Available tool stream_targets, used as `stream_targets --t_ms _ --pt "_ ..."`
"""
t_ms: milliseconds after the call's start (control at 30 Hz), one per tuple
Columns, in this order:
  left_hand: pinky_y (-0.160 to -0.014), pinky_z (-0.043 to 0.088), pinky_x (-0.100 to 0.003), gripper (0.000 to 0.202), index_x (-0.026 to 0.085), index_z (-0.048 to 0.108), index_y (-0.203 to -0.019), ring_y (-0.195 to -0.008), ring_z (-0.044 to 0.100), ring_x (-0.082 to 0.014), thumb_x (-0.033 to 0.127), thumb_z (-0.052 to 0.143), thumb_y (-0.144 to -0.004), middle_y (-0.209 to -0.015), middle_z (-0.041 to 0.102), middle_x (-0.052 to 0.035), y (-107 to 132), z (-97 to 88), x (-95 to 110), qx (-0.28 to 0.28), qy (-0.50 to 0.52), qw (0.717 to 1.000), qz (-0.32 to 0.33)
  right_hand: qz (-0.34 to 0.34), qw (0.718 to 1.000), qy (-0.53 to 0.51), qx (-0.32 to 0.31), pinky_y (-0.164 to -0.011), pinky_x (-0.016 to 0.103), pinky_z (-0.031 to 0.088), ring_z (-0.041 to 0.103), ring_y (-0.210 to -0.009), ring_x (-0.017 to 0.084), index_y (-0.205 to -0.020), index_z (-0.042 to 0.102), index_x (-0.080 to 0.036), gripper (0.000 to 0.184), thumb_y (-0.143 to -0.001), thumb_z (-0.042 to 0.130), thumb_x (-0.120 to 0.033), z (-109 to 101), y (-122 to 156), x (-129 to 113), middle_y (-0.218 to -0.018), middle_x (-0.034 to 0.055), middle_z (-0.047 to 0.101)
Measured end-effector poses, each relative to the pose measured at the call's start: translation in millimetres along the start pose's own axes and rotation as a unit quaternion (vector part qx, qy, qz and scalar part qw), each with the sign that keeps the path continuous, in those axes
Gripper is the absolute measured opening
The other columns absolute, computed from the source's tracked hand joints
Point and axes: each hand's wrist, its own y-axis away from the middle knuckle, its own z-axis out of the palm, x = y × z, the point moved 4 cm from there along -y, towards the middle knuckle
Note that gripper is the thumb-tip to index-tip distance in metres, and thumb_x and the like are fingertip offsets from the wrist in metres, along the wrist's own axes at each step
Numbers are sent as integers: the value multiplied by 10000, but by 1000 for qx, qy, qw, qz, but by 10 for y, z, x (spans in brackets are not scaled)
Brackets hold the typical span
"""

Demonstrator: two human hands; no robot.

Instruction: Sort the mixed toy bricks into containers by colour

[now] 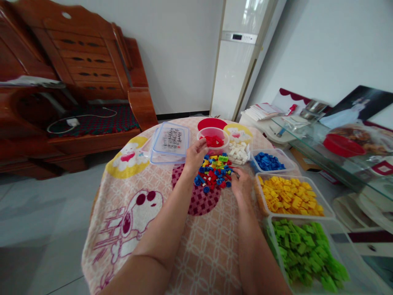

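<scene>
A heap of small mixed-colour bricks lies in the middle of a cloth-covered round table. My left hand hovers at the heap's far left edge, right beside a round clear tub of red bricks; its fingers are curled and pinched, and what they hold is too small to see. My right hand rests on the heap's right edge with fingers bent down onto the bricks, thumb and forefinger closed together.
To the right stand clear boxes of white bricks, blue bricks, yellow bricks and green bricks. Stacked box lids lie at the far left, a red lid behind the tub. A glass shelf is at right, a wooden bench at left.
</scene>
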Motion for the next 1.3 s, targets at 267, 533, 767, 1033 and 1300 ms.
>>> stream_targets --t_ms 267,533,767,1033,1300 --pt "-890 575 -321 402 116 724 -1131 -1005 724 -227 260 670 -760 -1084 771 -116 8 23 115 -38 -116 992 35 13 1000 13 -13 -997 441 498 675 -1063 297 -931 794 -152 285 -774 559 -186 -25 -3 -51 -1093 142 768" --pt "-701 494 -258 147 154 804 -812 -674 657 -158 181 691 -720 -715 743 -25 133 119 225 -228 -472 851 7 -9 1000 10 -5 -946 435 507 677 -990 290 -900 787 -169 277 -779 538 -194 -34 14 -94 -1025 127 770" --pt "-649 433 -253 216 154 797 -850 -747 669 -180 90 738 -652 -792 764 -38 237 220 116 -301 -605 737 -19 -21 1000 6 -2 -930 433 505 669 -962 283 -889 780 -188 268 -788 533 -215 -12 13 -54 -991 115 766" --pt "-642 421 -245 62 154 752 -675 -641 617 -144 140 691 -671 -641 699 -5 196 161 161 -306 -526 794 -19 -35 999 4 8 -919 405 514 671 -961 265 -909 785 -202 282 -793 529 -218 -8 26 -51 -993 94 773" --pt "-571 438 -220 115 137 704 -708 -570 586 -114 251 709 -691 -613 669 4 68 32 204 -159 -295 942 -30 -22 1000 1 0 -954 429 508 668 -983 278 -885 784 -199 275 -788 528 -218 -12 26 -64 -998 104 769"
